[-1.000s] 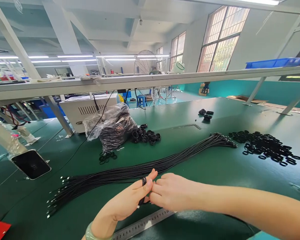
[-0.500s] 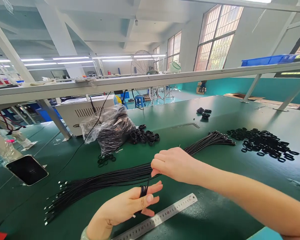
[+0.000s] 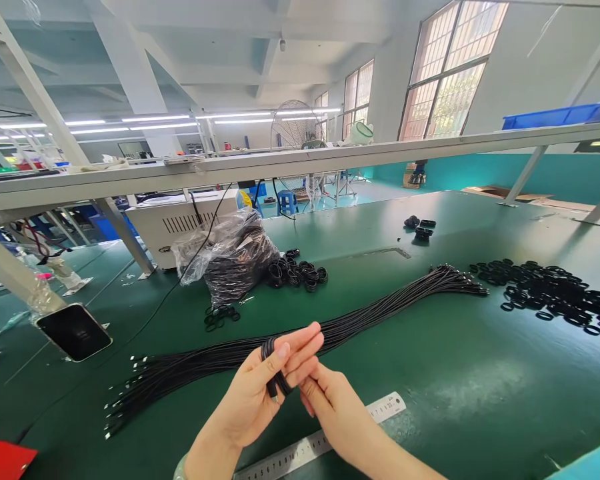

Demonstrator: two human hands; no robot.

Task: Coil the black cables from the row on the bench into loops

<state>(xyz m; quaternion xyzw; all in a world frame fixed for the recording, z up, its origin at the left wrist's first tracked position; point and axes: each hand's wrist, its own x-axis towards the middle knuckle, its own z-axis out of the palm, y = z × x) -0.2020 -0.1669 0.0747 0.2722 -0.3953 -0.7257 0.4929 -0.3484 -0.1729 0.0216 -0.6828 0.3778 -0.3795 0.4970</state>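
L hand [image 3: 253, 400] clamping thumb and fingers round a small black cable coil [image 3: 270, 381], above the table [image 3: 480, 387]; R hand [image 3: 337, 413] curling at the coil's lower end, just right of L, pinch hidden, can't tell; coil axis standing approx. upright; cable bundle [image 3: 380, 310] lying diagonally just beyond.

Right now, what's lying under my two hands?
A steel ruler lies on the green table beneath them. Your right hand and wrist cover its middle, so only both ends show. The left hand has its grip on a black wire coil.
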